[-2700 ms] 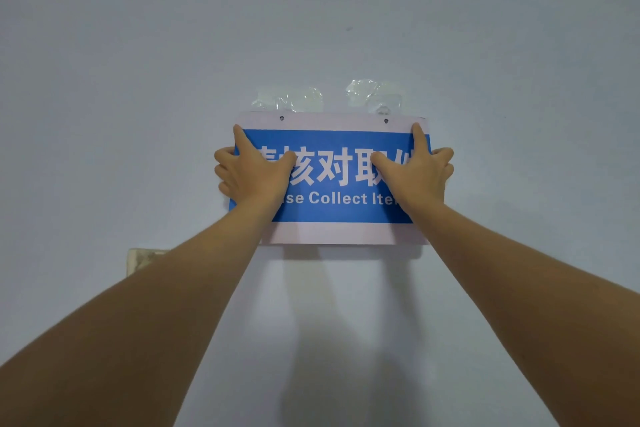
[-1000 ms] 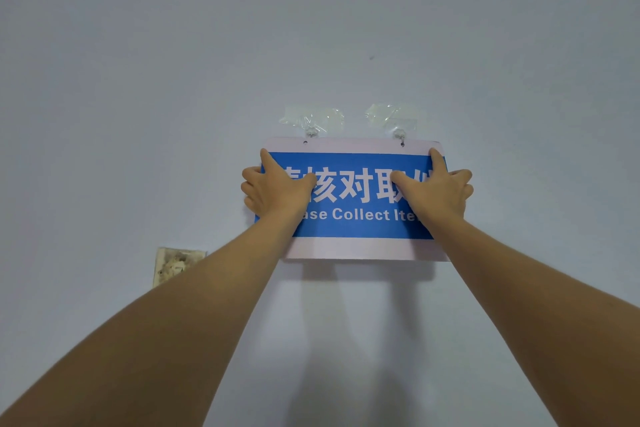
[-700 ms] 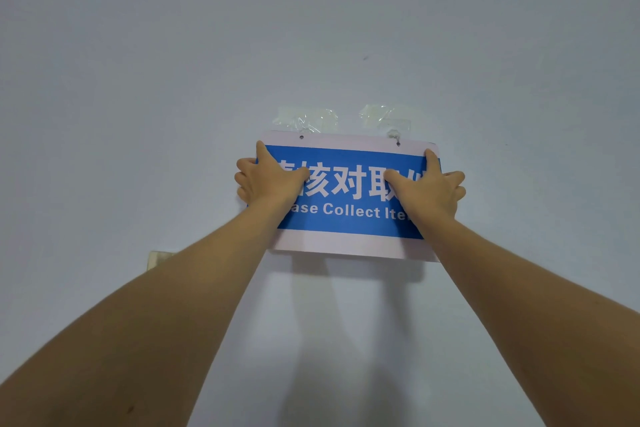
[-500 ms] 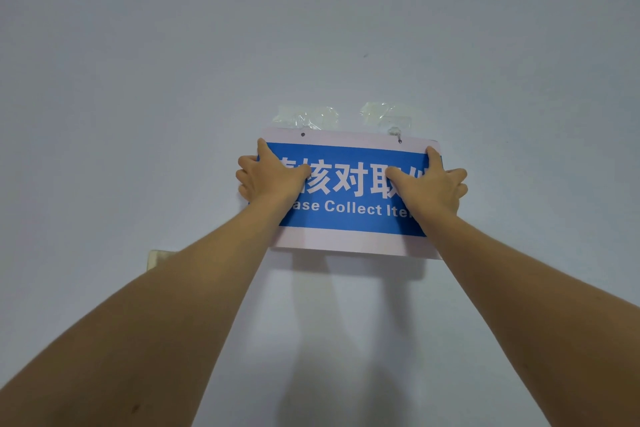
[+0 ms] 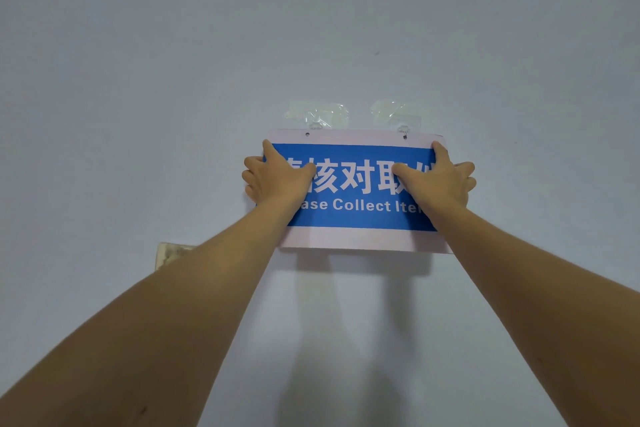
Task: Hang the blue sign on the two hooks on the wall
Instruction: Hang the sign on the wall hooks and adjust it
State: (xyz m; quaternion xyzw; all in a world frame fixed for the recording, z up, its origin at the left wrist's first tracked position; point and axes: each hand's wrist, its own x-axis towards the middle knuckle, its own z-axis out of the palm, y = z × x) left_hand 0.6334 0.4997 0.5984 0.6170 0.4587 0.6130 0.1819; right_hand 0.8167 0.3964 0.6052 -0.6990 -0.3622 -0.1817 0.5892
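The blue sign (image 5: 360,215), white-bordered with white lettering, is held flat against the pale wall. My left hand (image 5: 275,175) grips its left edge and my right hand (image 5: 438,177) grips its right edge, thumbs on the front. Two clear taped hooks sit just above the top edge: the left hook (image 5: 317,121) and the right hook (image 5: 403,130). The sign's right hole appears to sit on the right hook. The left hole lies just below the left hook, and I cannot tell if it is caught.
A worn beige wall plate (image 5: 169,253) shows at lower left, partly hidden behind my left forearm. The rest of the view is plain wall.
The sign has shifted slightly and levelled out under the hooks; both hands keep the same grip on its edges.
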